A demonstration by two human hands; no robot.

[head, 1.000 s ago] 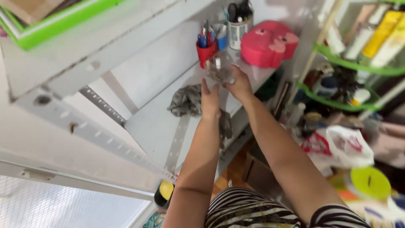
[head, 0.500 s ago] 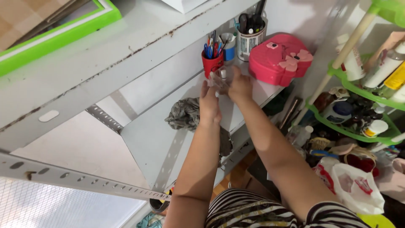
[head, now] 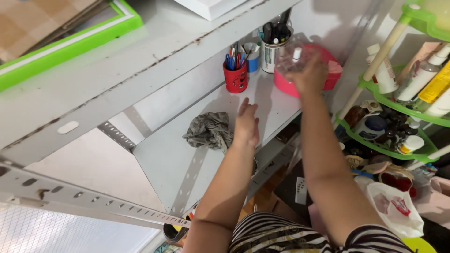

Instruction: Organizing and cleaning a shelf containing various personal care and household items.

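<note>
My right hand (head: 310, 74) is raised over the back of a white metal shelf (head: 187, 159) and grips a small clear bottle with a white cap (head: 293, 58), held in front of a pink-red box (head: 328, 77). My left hand (head: 247, 124) hovers lower over the shelf with its fingers spread and nothing in it, just right of a crumpled grey cloth (head: 210, 131). A red pen cup (head: 235, 75) stands beyond the left hand.
A white tin of dark tools (head: 272, 51) and a blue cup (head: 253, 58) stand at the back. A green-framed board (head: 70, 47) lies on the upper shelf. A green-tiered rack (head: 403, 117) with several bottles stands to the right, a plastic bag (head: 396, 206) below.
My two hands were together around the clear bottle; now the right hand has carried it up toward the pink-red box and the left hand has let go and dropped back toward the cloth.
</note>
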